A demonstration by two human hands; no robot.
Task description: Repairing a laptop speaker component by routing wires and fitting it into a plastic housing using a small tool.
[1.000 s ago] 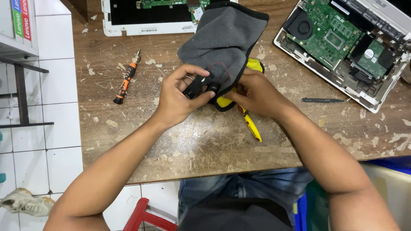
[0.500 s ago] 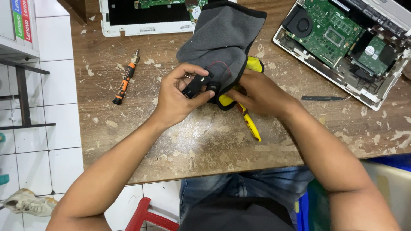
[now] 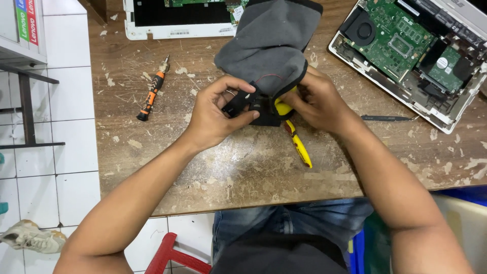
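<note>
Both hands worked at the middle of the tabletop [image 3: 243, 172]: the left hand [image 3: 215, 119] was pinched shut on a small black fan part [image 3: 248, 105] with a thin red wire, and the right hand [image 3: 317, 101] was closed on the same part and a yellow-handled tool [image 3: 297, 142] under one limp grey cloth [image 3: 266, 43]. The part looked light, rigid and fragile, best held by its edges. Counted: one orange screwdriver [image 3: 151, 92], one black pen-like tool [image 3: 388, 118], two opened laptops, one [image 3: 411, 50] on the right and one [image 3: 167, 18] at the far edge.

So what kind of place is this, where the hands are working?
Probably a laptop repair bench: two opened laptops, one with its green circuit board bare and one white, lie on a scarred wooden table beside an orange screwdriver.
</note>
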